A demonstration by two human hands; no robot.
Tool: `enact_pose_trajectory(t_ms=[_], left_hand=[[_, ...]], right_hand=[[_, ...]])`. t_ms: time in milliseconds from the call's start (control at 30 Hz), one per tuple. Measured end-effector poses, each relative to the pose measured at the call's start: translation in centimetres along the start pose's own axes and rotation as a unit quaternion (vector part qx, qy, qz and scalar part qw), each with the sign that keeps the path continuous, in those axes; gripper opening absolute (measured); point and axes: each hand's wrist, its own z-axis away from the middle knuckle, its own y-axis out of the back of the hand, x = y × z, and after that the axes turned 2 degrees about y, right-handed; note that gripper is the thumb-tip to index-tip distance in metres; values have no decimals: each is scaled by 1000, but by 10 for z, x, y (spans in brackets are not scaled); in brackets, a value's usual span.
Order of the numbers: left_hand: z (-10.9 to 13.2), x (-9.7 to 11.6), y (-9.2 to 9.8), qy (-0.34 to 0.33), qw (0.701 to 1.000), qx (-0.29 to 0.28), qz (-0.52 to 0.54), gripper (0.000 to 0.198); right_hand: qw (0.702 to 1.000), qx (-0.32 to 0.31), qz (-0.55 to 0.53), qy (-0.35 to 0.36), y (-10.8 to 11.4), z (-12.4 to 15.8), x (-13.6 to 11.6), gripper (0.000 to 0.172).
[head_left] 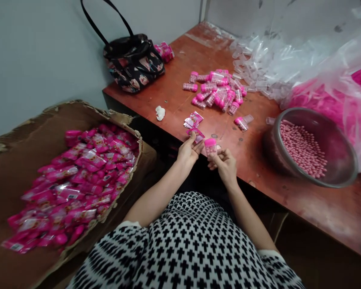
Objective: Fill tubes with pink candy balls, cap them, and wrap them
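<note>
At the near edge of the table, my left hand (189, 151) pinches a pink printed sachet (195, 134) between thumb and fingers. Just right of it, my right hand (225, 163) grips a small clear bottle with a pink cap (211, 145), its cap end up and pink balls inside. The bottle is close to my left fingertips. Beyond the left hand lie a few more pink sachets (193, 119) on the table. A single filled bottle (243, 122) lies to the right, and a heap of capped bottles (219, 90) is farther back.
A grey bowl (317, 184) of pink balls stands at right. Behind it are a plastic bag of pink pieces (325, 100) and piled clear tubes (258, 60). A floral handbag (135, 66) sits back left. Below left, a cardboard box (6, 160) holds many pink packets (78, 180).
</note>
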Motion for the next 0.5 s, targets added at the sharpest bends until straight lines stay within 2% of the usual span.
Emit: enact_pose_trajectory(t_ms=[233,500], left_hand=[[7,-15,-8,-13,999,-30,2,17],[14,-18,-6,-74,984,-117,-115,29]], right_hand=[[999,31,-14,-3,-9,2,11,31],[998,11,-67,4,-6,0,12,31]])
